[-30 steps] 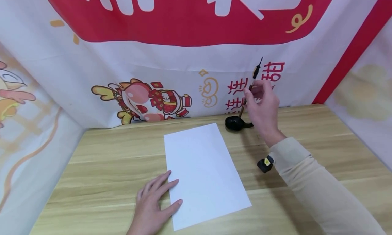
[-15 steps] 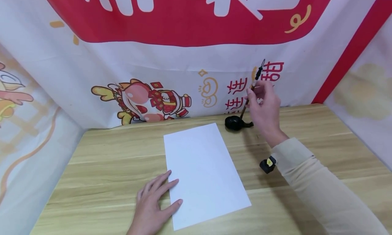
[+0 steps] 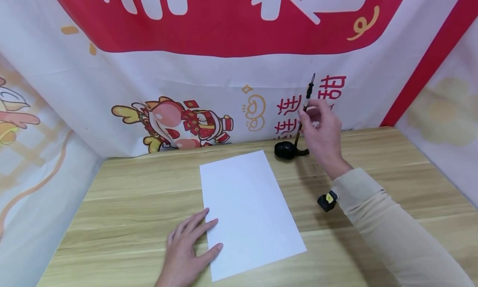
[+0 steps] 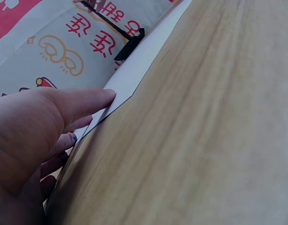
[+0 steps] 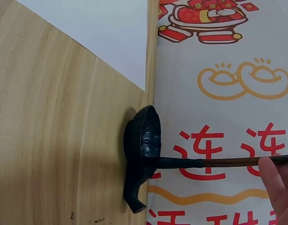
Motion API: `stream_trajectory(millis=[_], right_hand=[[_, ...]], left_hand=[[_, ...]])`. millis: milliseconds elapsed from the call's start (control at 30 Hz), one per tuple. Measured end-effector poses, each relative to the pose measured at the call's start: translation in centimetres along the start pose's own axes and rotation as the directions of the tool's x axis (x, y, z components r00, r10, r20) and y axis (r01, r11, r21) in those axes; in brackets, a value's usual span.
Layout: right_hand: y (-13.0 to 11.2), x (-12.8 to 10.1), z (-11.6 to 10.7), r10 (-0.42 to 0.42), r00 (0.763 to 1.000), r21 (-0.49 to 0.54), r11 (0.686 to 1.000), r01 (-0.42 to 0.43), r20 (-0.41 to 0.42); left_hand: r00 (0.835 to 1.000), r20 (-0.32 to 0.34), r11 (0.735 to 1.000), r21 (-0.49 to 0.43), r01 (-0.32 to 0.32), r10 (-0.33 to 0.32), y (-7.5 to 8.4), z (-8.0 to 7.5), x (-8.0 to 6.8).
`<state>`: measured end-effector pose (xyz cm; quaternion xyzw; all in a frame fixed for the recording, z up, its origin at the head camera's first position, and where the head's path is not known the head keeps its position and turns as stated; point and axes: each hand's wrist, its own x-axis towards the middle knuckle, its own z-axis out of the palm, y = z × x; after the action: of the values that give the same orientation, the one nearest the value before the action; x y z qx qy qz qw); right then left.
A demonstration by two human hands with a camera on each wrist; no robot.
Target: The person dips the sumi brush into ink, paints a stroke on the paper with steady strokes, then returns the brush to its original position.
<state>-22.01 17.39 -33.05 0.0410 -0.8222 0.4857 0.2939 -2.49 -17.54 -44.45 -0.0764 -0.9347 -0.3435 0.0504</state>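
Observation:
My right hand pinches a writing brush high on its handle, near the black end with a hanging loop. The brush stands steep, and in the right wrist view its dark lower end reaches into the hollow of a black gourd-like ink dish. That ink dish sits near the back of the table. My left hand lies with spread fingers along the left edge of a blank white sheet of paper, thumb and fingertips resting on it.
A wooden table carries the paper and dish. Behind it hangs a white and red printed cloth with cartoon figures and characters, close beyond the dish. A small black device with a yellow mark shows at my right cuff.
The top of the brush swings slightly right, then back left, leaving it more upright. Its lower end shifts a little right at the dish. My left hand and the paper stay put.

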Motion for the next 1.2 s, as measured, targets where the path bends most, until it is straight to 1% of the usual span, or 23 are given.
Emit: stream_trajectory(millis=[100,233,367,500,600,767,867,1000,1100,1200], right_hand=[[-0.3,0.0,-0.1,0.016,1.0,0.039,0.999,-0.016,-0.016],[-1.0,0.1,-0.3,0.032,0.997,0.103,0.994,-0.025,-0.076],[-1.5,0.1,-0.4,0.028,0.993,0.105,0.994,-0.016,-0.115],[-1.4,0.0,-0.4,0.03,0.994,0.102,0.995,-0.019,-0.11],[-1.0,0.0,-0.5,0.034,0.994,0.087,0.996,-0.025,-0.104],[-0.7,0.5,-1.0,0.036,0.99,0.06,0.998,-0.028,-0.135],[-0.9,0.8,-1.3,0.039,0.987,0.073,0.997,-0.028,-0.154],[-1.0,0.8,-1.2,0.037,0.991,0.083,0.996,-0.026,-0.131],[-0.9,0.6,-0.8,0.014,0.994,0.063,0.998,-0.007,-0.111],[-0.7,0.5,-0.7,-0.003,0.993,0.043,0.999,0.008,-0.116]], left_hand=[[1.0,0.0,1.0,0.004,-0.004,0.004,0.0,0.0,0.0],[1.0,0.006,1.0,0.002,0.002,-0.002,0.0,-0.1,0.0],[1.0,0.002,1.0,0.008,-0.006,0.006,0.0,-0.2,0.0],[1.0,-0.002,1.0,0.01,-0.014,0.014,0.0,-0.2,0.0],[1.0,0.005,1.0,-0.001,0.002,-0.002,0.0,-0.1,0.0],[1.0,0.005,1.0,0.001,-0.005,0.005,0.1,-0.1,0.1],[1.0,0.004,1.0,0.001,-0.012,0.012,0.1,-0.1,0.2],[1.0,0.006,1.0,0.002,-0.011,0.011,0.2,-0.1,0.2],[1.0,0.004,1.0,0.005,-0.01,0.01,0.2,-0.1,0.2],[1.0,0.003,1.0,0.007,-0.007,0.007,0.2,-0.1,0.1]])
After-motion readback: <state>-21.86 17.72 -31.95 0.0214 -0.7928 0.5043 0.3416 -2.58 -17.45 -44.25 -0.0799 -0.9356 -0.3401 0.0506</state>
